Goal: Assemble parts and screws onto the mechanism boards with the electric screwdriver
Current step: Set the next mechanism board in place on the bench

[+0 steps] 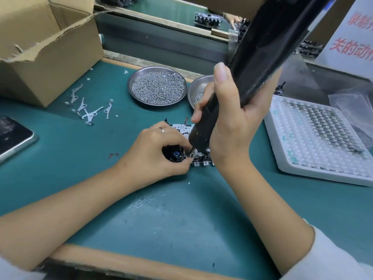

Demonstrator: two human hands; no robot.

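A white metal mechanism board [181,128] lies flat on the green mat, mostly hidden by both hands. My right hand [232,126] grips the black electric screwdriver [254,63], tilted to the upper right, its bit down at the board's near edge. My left hand [155,150] curls over the board's left end, fingertips pinching a small part right beside the bit. A round steel dish [133,77] full of small screws stands behind the board. Loose white metal levers [88,112] lie scattered to the left.
An open cardboard box [46,53] fills the far left. A second steel dish [198,82] sits behind the screwdriver. A white tray [286,158] of small parts lies at right. A phone [14,136] rests at the left edge. A conveyor with another person's hand [233,18] runs behind.
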